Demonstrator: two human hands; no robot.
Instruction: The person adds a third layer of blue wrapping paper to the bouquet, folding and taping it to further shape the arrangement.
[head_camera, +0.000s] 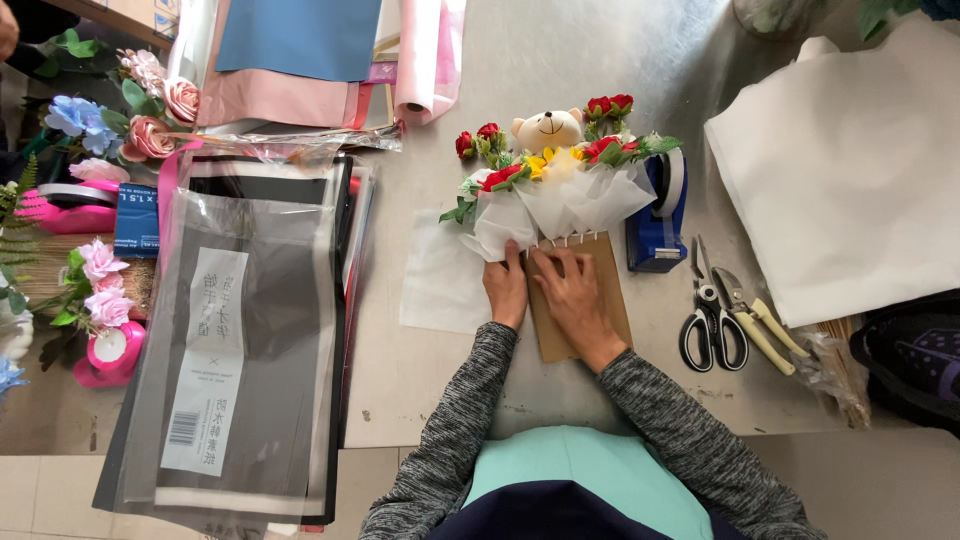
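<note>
Bouquet (560, 190) lies flat on the tabletop (560, 60), heads pointing away from the person: cream teddy bear (547, 129) at centre, red roses and one yellow bloom around it, green leaves, white tissue wrap gathered below. Its lower end sits on a brown kraft paper sheet (612, 290), upright rectangle. A white translucent sheet (440, 285) lies flat just left, partly under the wrap.

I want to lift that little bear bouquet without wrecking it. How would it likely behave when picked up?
The bouquet is probably light but top-heavy: the bear and flowers sit above a thin brown paper base. Its white wrap looks floppy and crushable. Both hands, left and right, press it flat.
</note>
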